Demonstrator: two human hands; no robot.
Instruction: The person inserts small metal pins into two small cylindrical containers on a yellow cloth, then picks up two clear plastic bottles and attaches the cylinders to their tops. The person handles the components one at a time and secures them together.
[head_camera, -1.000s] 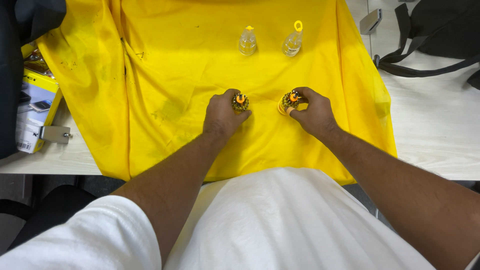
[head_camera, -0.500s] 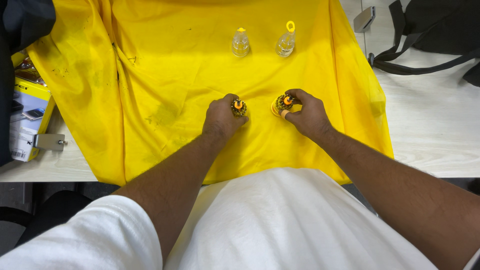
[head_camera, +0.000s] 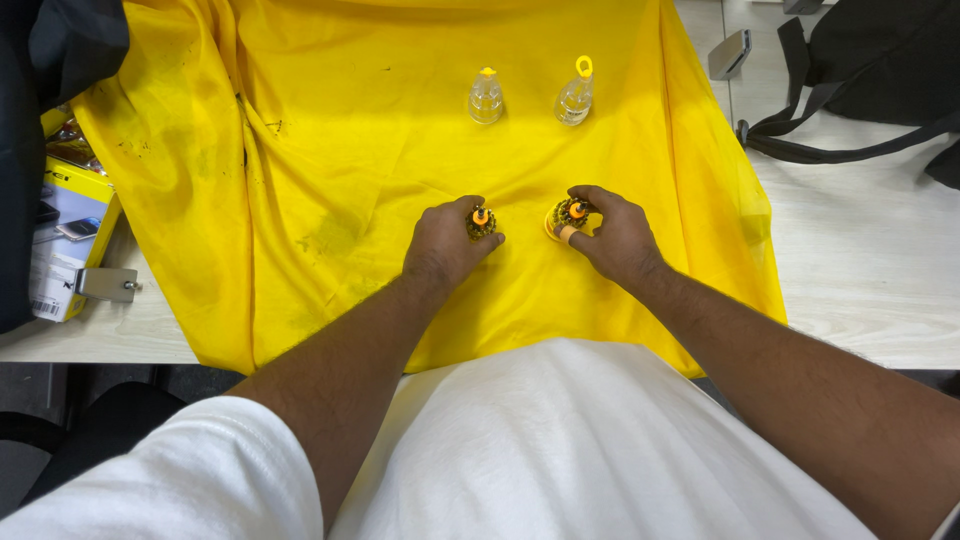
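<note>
In the head view, the left hand (head_camera: 445, 243) rests on a yellow cloth (head_camera: 350, 150) spread over the counter (head_camera: 870, 260), its fingers closed around a small dark object (head_camera: 481, 222) with an orange cap on top. The object looks round and knobbly, dark with yellowish flecks, and only its top shows above the curled fingers. It sits near the middle of the cloth, just in front of the person's body.

The right hand (head_camera: 612, 235) lies close beside the left one, its fingers clamped on a second small object (head_camera: 568, 214) of the same kind: dark and studded, with an orange tip and a pale yellow base peeking out at the thumb side. The two objects stand near each other but apart, each in its own hand.

Farther back on the cloth stand two small clear bottles, well apart from the hands. The left bottle (head_camera: 485, 98) has a short yellow-orange cap; the right bottle (head_camera: 575, 96) carries a yellow ring-shaped top. Both are upright and roughly in line with the hands below them.

The cloth is creased and bears dark smudges on its left side. At the left edge of the counter lies a yellow and grey box (head_camera: 65, 240). At the upper right a black bag (head_camera: 870, 70) with straps lies on the bare pale counter.
</note>
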